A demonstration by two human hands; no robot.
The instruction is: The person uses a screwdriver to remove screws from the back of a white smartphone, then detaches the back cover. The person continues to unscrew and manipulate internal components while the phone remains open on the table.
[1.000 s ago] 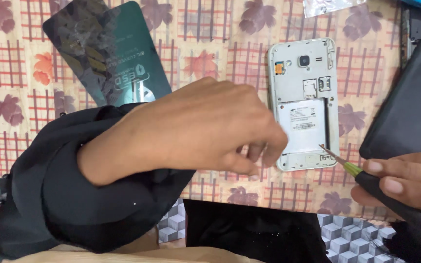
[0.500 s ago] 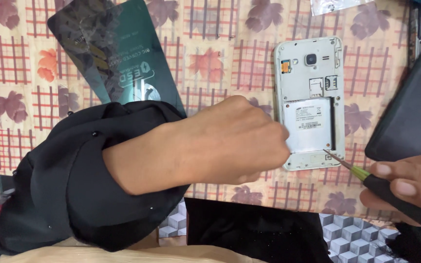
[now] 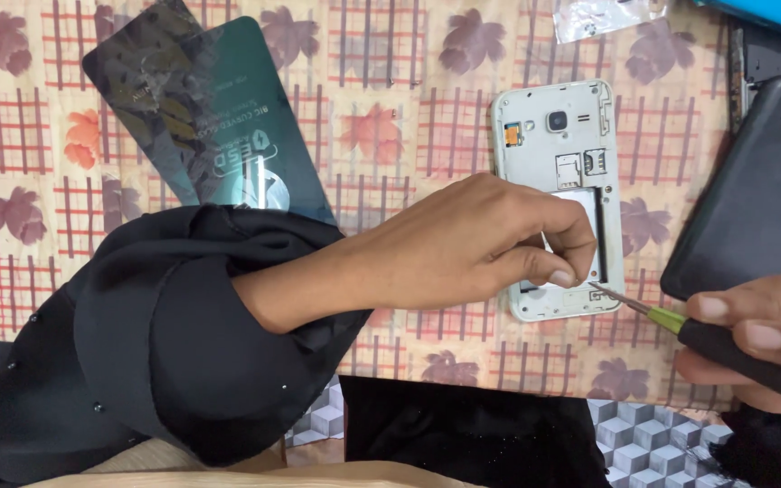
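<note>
A white phone (image 3: 544, 126) lies face down on the patterned cloth (image 3: 390, 90) with its back cover off. My left hand (image 3: 463, 244), in a black sleeve, reaches across it. Thumb and fingertips pinch at the lower end of the battery (image 3: 580, 201), which the hand mostly hides. My right hand (image 3: 752, 334) grips a screwdriver (image 3: 680, 321) with a black handle and a green collar. Its thin metal tip touches the phone's lower right edge, just below my left thumb.
The black back cover (image 3: 752, 199) lies right of the phone. A dark green flat packet (image 3: 219, 136) lies at the upper left. A small clear plastic bag (image 3: 603, 16) and a blue object (image 3: 770, 11) sit at the top edge. Black fabric (image 3: 463, 434) hangs at the near edge.
My left hand has moved right and now covers the battery, its fingertips closing on the lower end. The screwdriver tip has shifted slightly left, up to the phone's edge.
</note>
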